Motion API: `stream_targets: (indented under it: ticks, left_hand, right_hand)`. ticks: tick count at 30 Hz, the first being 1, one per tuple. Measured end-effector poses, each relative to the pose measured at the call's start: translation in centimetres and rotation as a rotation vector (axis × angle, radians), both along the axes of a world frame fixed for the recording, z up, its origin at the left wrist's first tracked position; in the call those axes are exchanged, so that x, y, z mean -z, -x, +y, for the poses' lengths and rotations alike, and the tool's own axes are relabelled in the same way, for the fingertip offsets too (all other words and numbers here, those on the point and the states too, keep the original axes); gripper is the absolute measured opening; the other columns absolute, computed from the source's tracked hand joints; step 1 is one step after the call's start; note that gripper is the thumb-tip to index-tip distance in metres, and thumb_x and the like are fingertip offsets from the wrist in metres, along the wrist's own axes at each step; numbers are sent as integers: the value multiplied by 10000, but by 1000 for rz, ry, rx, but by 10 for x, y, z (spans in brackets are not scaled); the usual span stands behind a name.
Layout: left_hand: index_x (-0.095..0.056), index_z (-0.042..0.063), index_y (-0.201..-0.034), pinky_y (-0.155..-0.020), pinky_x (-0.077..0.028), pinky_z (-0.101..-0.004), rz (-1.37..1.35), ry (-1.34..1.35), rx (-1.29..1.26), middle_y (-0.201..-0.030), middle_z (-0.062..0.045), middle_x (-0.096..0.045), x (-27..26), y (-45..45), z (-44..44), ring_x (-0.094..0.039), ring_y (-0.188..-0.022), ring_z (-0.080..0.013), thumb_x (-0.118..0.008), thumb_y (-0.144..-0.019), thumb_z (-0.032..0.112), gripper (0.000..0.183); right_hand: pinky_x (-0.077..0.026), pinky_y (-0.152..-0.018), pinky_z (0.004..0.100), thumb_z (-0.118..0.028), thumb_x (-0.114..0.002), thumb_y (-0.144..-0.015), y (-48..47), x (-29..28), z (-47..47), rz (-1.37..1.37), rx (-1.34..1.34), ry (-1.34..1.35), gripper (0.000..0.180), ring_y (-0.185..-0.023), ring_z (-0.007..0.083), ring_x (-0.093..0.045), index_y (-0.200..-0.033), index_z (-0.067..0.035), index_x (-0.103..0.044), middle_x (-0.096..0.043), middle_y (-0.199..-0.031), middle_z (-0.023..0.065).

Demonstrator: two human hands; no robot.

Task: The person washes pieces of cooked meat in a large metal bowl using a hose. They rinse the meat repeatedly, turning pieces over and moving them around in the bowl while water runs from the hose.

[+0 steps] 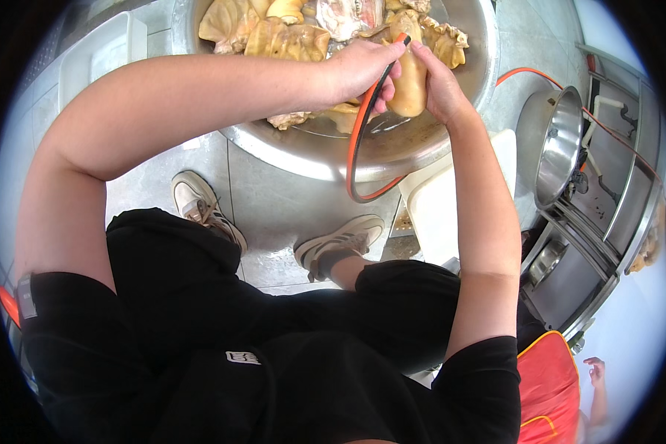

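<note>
A large round metal basin (333, 166) holds several pieces of yellowish animal offal or skin (288, 41) in shallow water. Over its right part, my left hand (369, 72) is closed around an orange and black hose (358, 133), whose end points at the top of a long, swollen, yellowish piece of meat (409, 89). My right hand (441, 86) grips that piece from the right side, thumb near the hose's end. The hose loops down over the basin's near rim. A pale, reddish piece of meat (349, 16) lies at the far side of the basin.
A white plastic tub (136, 44) stands at the far left, and a white container (433, 205) beside the basin at the right. A metal bowl (560, 147) leans near a steel rack (616, 244). Another person, in a red garment (549, 383), is at the lower right.
</note>
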State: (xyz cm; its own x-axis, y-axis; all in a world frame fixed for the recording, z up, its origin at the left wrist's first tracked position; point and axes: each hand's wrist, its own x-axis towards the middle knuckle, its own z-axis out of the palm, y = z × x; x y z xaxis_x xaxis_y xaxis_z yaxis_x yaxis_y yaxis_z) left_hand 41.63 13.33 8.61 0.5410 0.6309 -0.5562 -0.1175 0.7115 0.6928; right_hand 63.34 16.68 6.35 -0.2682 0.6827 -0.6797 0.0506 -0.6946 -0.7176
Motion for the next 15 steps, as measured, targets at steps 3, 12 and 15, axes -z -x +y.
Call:
stream_targets:
  ticks: [3,12,15]
  left_hand:
    - [-551,56,-961,-583,-553,-329,3,-8,-7,-706,-73,-617,-2,0,0,-634,-591,-196,-407,-1084,535,515]
    - [-558,68,-958,-580,-553,-332,-17,-36,-14,-709,-72,-618,-1,1,2,-632,-592,-189,-408,-1086,514,486]
    - [-557,69,-961,-588,-557,-331,-10,-3,-2,-718,-72,-621,1,3,0,-633,-597,-188,-412,-1085,518,487]
  right_hand:
    - [-550,-906,317,-472,-672,-987,3,-3,-2,-77,-76,-47,545,-1032,182,-681,-1297,-30,-598,-700,-1143,97]
    - [-538,-895,298,-423,-755,-907,13,-3,-3,-330,-155,-333,709,-1045,155,-657,-1365,64,-519,-679,-1178,135]
    - [-528,-920,302,-432,-801,-849,13,4,2,-420,-185,-442,829,-1091,158,-643,-1408,86,-476,-670,-1211,152]
